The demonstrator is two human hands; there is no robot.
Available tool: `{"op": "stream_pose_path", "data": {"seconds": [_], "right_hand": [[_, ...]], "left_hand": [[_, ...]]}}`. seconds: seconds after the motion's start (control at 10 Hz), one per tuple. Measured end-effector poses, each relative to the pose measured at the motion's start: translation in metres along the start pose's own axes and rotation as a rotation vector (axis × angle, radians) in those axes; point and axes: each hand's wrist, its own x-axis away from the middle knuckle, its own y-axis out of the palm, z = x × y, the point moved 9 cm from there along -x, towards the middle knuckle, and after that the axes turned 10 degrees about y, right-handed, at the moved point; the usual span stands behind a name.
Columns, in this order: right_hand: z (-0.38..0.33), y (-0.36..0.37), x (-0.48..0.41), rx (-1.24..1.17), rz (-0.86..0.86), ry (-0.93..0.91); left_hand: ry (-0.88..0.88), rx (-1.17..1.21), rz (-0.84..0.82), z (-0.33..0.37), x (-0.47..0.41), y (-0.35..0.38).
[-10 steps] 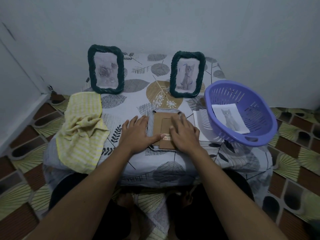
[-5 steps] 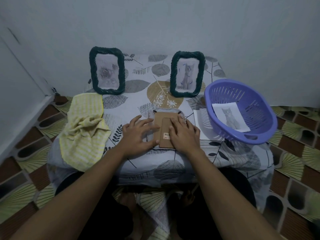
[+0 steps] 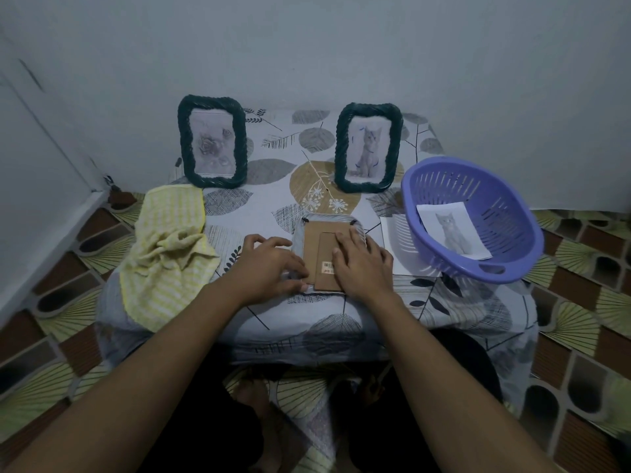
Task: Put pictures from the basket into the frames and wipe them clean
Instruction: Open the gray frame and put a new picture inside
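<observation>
While face-down, frame (image 3: 316,249) under right hand (image 3: 362,268).

Grey-rimmed, brown-backed frame (image 3: 317,240), face-down, centre. Green braided frames upright behind: rose-picture frame (image 3: 211,141), cat-picture frame (image 3: 368,148). Purple slotted plastic basket (image 3: 505,213), right, tilted, holding cat print (image 3: 452,230).

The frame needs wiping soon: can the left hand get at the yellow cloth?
Probably yes: the yellow cloth lies uncovered beside the left hand, with only bare tablecloth between them.
</observation>
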Motion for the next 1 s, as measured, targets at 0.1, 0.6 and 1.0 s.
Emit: {"op": "stream_pose_path", "data": {"seconds": [0.1,0.6,1.0], "right_hand": [[0.000,-0.001,0.000,0.002,0.003,-0.002],[0.000,-0.001,0.000,-0.002,0.000,0.000],[0.000,-0.001,0.000,-0.007,0.009,-0.008]], "left_hand": [[0.050,-0.104,-0.031,0.012,-0.004,-0.002],[-0.179,0.100,0.228,0.001,0.011,0.002],[-0.416,0.320,0.248,-0.024,0.003,0.018]]}}
